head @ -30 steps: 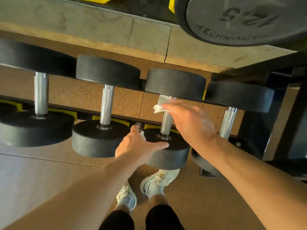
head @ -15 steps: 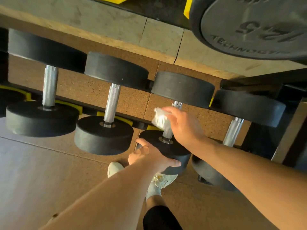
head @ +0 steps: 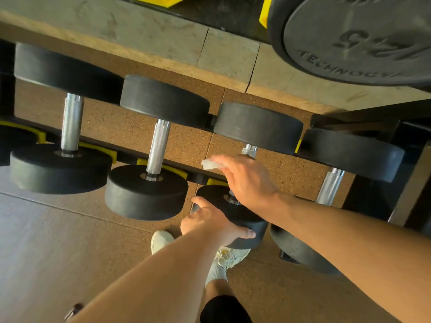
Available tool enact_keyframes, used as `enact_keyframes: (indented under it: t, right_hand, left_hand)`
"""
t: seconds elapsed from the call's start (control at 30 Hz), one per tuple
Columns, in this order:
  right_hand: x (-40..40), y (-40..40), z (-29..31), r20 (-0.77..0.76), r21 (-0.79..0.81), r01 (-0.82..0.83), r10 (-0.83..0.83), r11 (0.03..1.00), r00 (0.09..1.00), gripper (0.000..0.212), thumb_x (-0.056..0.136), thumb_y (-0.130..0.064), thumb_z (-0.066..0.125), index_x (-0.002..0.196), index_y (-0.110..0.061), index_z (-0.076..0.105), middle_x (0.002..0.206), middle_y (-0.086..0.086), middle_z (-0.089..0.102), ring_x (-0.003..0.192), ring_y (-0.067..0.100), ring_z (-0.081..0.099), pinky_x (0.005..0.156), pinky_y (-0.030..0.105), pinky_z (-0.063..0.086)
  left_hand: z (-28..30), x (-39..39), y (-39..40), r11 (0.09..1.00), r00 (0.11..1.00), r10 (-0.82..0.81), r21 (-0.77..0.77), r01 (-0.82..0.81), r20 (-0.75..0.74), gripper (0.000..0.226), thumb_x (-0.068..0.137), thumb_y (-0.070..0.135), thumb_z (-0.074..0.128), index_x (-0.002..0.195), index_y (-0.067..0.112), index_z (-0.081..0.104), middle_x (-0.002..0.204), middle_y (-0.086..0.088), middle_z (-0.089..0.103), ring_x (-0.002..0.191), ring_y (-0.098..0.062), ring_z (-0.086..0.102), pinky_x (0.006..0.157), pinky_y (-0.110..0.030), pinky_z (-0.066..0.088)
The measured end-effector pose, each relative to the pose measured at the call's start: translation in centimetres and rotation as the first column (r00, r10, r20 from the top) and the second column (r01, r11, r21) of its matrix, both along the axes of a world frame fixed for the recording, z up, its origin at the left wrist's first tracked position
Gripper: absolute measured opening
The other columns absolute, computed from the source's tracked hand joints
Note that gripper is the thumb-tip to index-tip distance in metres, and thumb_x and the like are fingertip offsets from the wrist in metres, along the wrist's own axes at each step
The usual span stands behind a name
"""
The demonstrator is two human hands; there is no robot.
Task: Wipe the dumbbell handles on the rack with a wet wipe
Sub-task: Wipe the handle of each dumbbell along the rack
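R hand is motion-blurred and hides most of 3rd dumbbell handle; wipe blurred. Weight plate cut off at top/right edges. Far-left dumbbell cropped.

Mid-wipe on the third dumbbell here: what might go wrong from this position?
1. The white wet wipe sticks out loosely from the right hand, so it may slip free during wiping.
2. The left hand grips the black rubber near head of the dumbbell, so it may roll and pinch fingers.
3. The white sneakers stand directly below that head, so a dislodged dumbbell may land on a foot.
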State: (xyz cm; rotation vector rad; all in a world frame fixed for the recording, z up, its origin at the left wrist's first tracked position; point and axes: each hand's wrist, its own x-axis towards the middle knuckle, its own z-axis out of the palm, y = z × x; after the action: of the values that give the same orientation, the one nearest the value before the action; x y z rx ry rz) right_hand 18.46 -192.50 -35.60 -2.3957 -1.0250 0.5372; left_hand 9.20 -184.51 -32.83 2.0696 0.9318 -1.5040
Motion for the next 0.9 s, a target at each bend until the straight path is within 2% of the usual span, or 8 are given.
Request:
enact_keyframes:
  t: [0.1,0.2,0.3,0.4,0.5,0.63,0.8,0.9]
  right_hand:
    - [2.3,-0.4,-0.8,0.252,-0.232,-0.290,0.345,0.929,0.904,0.047,0.084,-0.001,0.056,0.128,-0.016,0.064,0.134,0.006,0.063,0.133,0.025,0.050,0.112,0.040,0.038]
    - [1.9,-2.1,-1.5,0.087,-0.460,-0.391,0.478,0.797,0.874,0.044,0.093,-0.012,0.034,0.128,-0.018,0.061,0.128,0.004,0.063,0.126,0.021,0.051,0.112,0.038,0.038]
    - [-1.3,-2.3,-0.6,-0.199,-0.278,-0.277,0.227,0.920,0.953,0.030,0.101,-0.025,0.040,0.116,-0.024,0.065,0.094,-0.003,0.066,0.087,0.020,0.065,0.068,0.033,0.049]
    - [-1.5,-1.3,-0.2,-0.275,-0.131,0.087,-0.120,0.988,0.954,0.026,0.104,-0.026,0.044,0.116,-0.018,0.066,0.088,0.001,0.069,0.077,0.016,0.064,0.059,0.024,0.040]
    - [0.7,-0.6,-0.3,0.024,-0.011,0.004,-0.004,1.000,1.000,0.036,0.098,-0.007,0.054,0.133,-0.016,0.060,0.127,0.003,0.067,0.118,0.015,0.061,0.095,0.025,0.052]
    - [2.8,-2.0,-2.1,0.113,-0.313,-0.294,0.343,0.903,0.933,0.052,0.086,0.007,0.047,0.131,-0.015,0.061,0.140,0.012,0.056,0.137,0.028,0.045,0.113,0.044,0.039]
    - [-1.6,-2.4,-0.6,-0.257,-0.234,-0.278,0.216,0.932,0.942,0.028,0.098,-0.017,0.048,0.117,-0.028,0.065,0.093,-0.001,0.068,0.073,0.011,0.064,0.061,0.024,0.050]
    - [-0.1,-1.0,0.2,-0.128,-0.110,-0.043,0.029,0.993,0.991,0.025,0.100,-0.016,0.049,0.119,-0.022,0.064,0.080,0.001,0.071,0.064,0.012,0.066,0.050,0.027,0.049]
  left_hand:
    - [-0.2,0.0,0.0,1.000,1.000,0.019,0.005,-0.019,-0.006,0.161,0.054,0.083,0.077,0.155,0.000,-0.018,0.157,-0.014,0.038,0.140,-0.033,0.044,0.106,-0.041,0.042]
    - [-0.3,0.1,0.0,0.999,0.999,0.036,0.003,-0.036,-0.011,0.160,0.054,0.081,0.079,0.154,-0.001,-0.015,0.154,-0.014,0.042,0.138,-0.032,0.047,0.104,-0.040,0.043]
    - [-0.3,0.1,0.1,0.998,0.998,0.063,-0.003,-0.064,-0.012,0.161,0.052,0.079,0.082,0.155,0.001,-0.014,0.152,-0.013,0.044,0.136,-0.031,0.048,0.104,-0.041,0.045]
    - [-0.3,0.0,0.0,0.998,0.998,0.065,-0.014,-0.065,-0.011,0.160,0.054,0.078,0.082,0.154,0.000,-0.016,0.154,-0.015,0.040,0.139,-0.032,0.045,0.105,-0.041,0.044]
    - [0.0,0.1,0.0,0.999,0.999,0.040,-0.013,-0.040,-0.019,0.160,0.057,0.080,0.078,0.154,0.000,-0.019,0.154,-0.015,0.041,0.139,-0.033,0.046,0.105,-0.042,0.043]
    - [0.0,0.1,0.0,1.000,0.999,0.031,-0.004,-0.031,-0.018,0.159,0.056,0.082,0.077,0.154,-0.001,-0.017,0.153,-0.015,0.043,0.138,-0.033,0.046,0.105,-0.041,0.042]
    - [0.0,0.0,0.1,0.999,0.998,0.055,0.001,-0.055,-0.006,0.157,0.055,0.079,0.080,0.155,0.002,-0.013,0.153,-0.014,0.042,0.137,-0.032,0.047,0.104,-0.040,0.044]
    - [0.2,-0.1,0.1,1.000,1.000,0.019,-0.012,-0.019,0.013,0.156,0.059,0.080,0.077,0.154,-0.002,-0.015,0.153,-0.013,0.043,0.136,-0.031,0.048,0.102,-0.039,0.044]
